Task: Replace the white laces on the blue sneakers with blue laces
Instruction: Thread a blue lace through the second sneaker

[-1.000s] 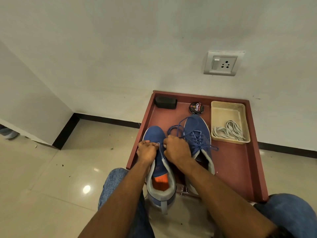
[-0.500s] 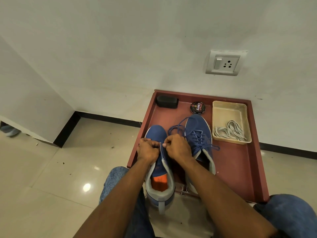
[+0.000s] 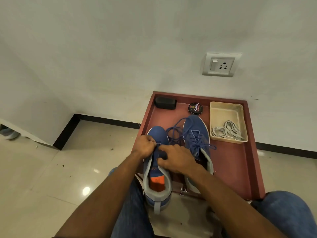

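Two blue sneakers stand on a maroon tray table (image 3: 236,169). The left sneaker (image 3: 157,184) has an orange insole and hangs over the near edge. My left hand (image 3: 145,146) pinches a blue lace (image 3: 175,133) at the sneaker's upper eyelets. My right hand (image 3: 176,158) rests over the tongue, its fingers curled on the lace or the sneaker's right flap; which one, I cannot tell. The right sneaker (image 3: 197,134) carries a blue lace, with loose ends spilling left and right. The white laces (image 3: 226,131) lie bundled in a beige tray (image 3: 226,109) at the back right.
A black shoe-polish tin (image 3: 195,108) and a black box (image 3: 165,103) sit at the table's back edge against the white wall. A wall socket (image 3: 221,64) is above. My knees in jeans (image 3: 289,215) flank the table. Glossy tiled floor (image 3: 51,177) spreads to the left.
Both hands were clenched side by side over the left sneaker's eyelets. Now my right hand has loosened and slid nearer, over the tongue, while my left hand stays pinching at the upper eyelets.
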